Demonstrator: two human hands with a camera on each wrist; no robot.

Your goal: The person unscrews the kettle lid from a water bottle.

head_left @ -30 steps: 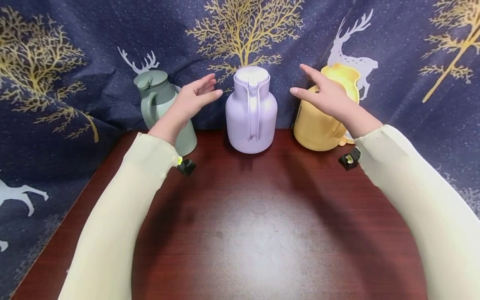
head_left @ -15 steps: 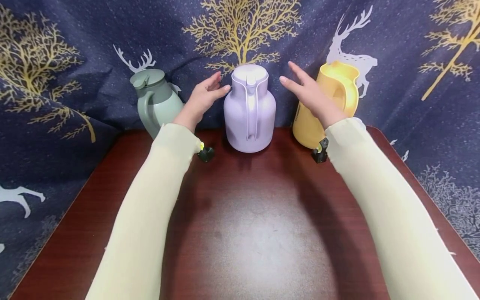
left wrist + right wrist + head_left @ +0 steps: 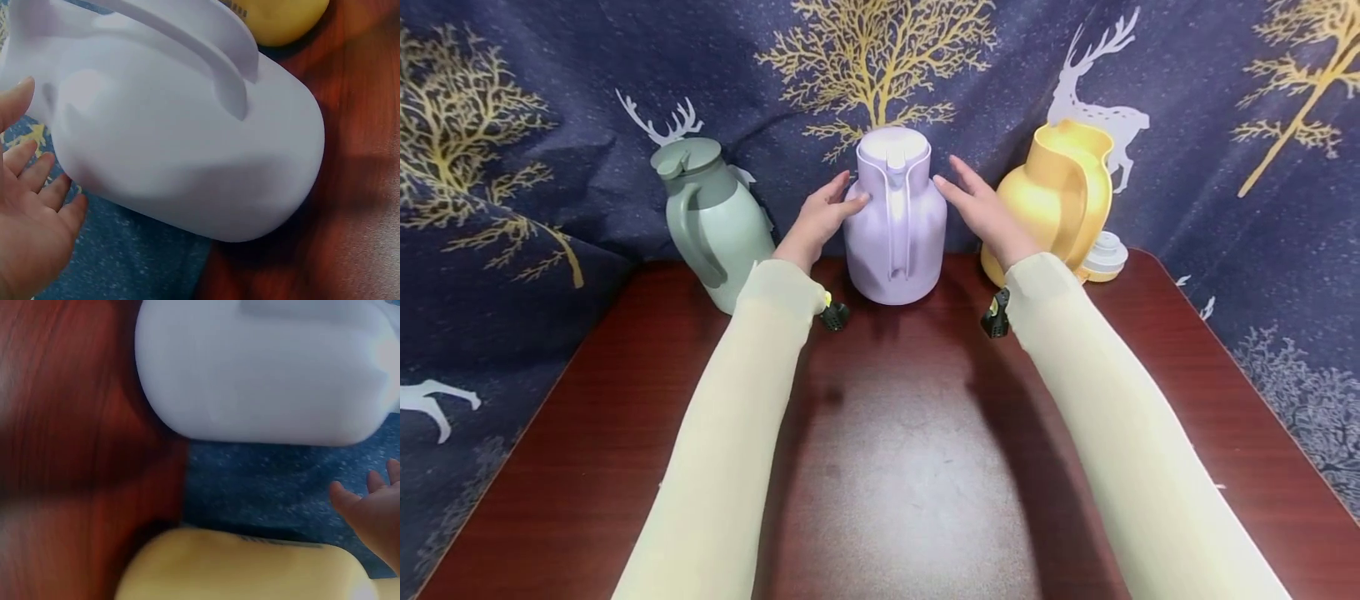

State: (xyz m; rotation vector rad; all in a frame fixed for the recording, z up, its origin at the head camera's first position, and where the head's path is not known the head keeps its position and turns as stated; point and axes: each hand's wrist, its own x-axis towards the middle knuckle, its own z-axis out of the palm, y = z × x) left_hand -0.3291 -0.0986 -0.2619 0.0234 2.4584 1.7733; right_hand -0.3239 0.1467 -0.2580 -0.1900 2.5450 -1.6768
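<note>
A lavender thermos jug (image 3: 868,242) with a lid stands upright at the back middle of the table, its handle facing me. On its left side my left hand (image 3: 822,218) is right at the shoulder, fingers spread and relaxed. From the other side my right hand (image 3: 981,212) reaches toward the jug's neck, thumb near the surface. Up close in the left wrist view, the left fingers (image 3: 53,190) lie loosely spread beside the jug's body. The right wrist view has the right hand (image 3: 375,506) between the lavender jug and a yellow one, apart from both.
A green thermos jug (image 3: 718,225) stands at the back left. To the right is the yellow thermos jug (image 3: 1086,187), its top uncovered, with a white and yellow lid (image 3: 1105,257) beside it. Behind the dark red table (image 3: 895,433) hangs a navy patterned cloth (image 3: 602,50).
Both hands have come inward from the sides toward the lavender jug, the right one also lowering slightly. The jugs have stayed in place; the view has shifted a little.
</note>
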